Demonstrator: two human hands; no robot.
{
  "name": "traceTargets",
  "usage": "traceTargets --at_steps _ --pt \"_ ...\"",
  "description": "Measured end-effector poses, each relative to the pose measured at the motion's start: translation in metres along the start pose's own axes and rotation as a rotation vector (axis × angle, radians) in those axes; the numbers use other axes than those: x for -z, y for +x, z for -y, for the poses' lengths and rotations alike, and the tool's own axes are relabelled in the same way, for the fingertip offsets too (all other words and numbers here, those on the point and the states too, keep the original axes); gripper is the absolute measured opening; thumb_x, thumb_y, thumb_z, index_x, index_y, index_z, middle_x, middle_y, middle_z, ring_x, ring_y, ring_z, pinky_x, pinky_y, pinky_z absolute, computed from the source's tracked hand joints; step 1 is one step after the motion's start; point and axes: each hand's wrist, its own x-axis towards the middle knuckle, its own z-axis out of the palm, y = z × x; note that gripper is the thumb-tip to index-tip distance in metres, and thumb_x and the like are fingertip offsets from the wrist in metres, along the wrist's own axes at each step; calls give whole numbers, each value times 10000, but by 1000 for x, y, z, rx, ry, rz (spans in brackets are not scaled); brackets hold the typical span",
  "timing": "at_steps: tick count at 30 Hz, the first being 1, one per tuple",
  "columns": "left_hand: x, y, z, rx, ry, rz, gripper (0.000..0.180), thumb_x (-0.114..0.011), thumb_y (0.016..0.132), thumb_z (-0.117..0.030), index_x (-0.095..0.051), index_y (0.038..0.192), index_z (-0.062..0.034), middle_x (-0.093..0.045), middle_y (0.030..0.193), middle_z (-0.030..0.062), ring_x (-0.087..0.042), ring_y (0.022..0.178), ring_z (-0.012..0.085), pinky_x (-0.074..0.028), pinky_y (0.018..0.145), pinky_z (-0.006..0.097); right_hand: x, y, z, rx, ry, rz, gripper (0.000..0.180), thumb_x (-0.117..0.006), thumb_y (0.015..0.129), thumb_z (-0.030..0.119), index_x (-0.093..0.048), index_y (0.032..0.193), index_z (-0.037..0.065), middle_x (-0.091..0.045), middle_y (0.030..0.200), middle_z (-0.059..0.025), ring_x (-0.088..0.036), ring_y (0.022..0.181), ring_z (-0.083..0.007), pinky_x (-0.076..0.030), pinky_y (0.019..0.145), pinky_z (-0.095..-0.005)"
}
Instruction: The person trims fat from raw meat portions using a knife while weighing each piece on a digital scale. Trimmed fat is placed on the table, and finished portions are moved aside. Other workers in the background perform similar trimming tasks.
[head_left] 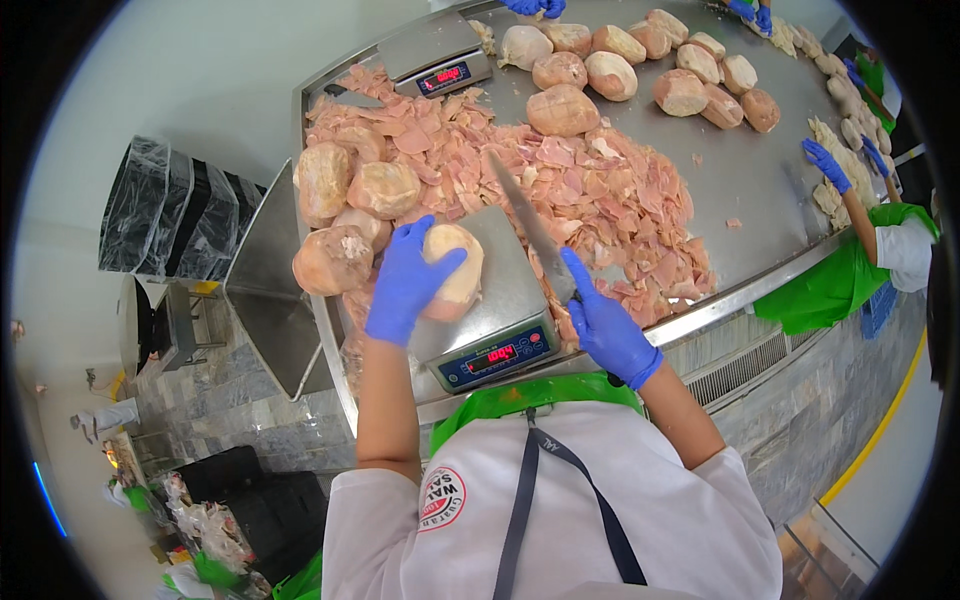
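Nearest, at lower centre, a digital scale (497, 300) on the steel bench (740, 180) carries a soft, slippery-looking raw meat lump (462, 268), best cupped from above as the left hand (405, 283) wraps it, while the right hand (607, 330) grips a long knife (528, 222).

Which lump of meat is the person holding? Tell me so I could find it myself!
Find the big steel table and the scale at its near edge, in front of the person. The pale meat lump sits on that scale's plate under the left hand. It is the only lump on a scale; the others lie on the table.
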Motion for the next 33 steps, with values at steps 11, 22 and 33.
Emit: traceTargets --at_steps 11,22,33 --pt "-12 -8 -10 90 25 -174 689 -827 747 -440 -649 1272 -32 -611 1256 201 -597 1166 373 -475 1009 468 -35 35 48 118 -274 137 812 -498 921 36 -121 1634 128 -628 837 -265 -646 752 -420 -521 705 -513" --pt "-17 -9 -10 146 -19 -231 635 -834 750 -410 -661 1251 -61 -613 1248 174 -624 1119 352 -512 955 450 -40 62 22 -99 210 365 729 -412 1011 96 -70 1650 178 -561 716 -132 -549 512 -198 -514 555 -380" --pt "-20 -12 -15 174 19 -257 619 -851 783 -342 -650 1264 -7 -616 1238 192 -619 1155 338 -491 1008 410 -39 65 43 -111 228 249 743 -450 969 105 -92 1620 78 -639 972 -363 -645 864 -492 -508 832 -531"
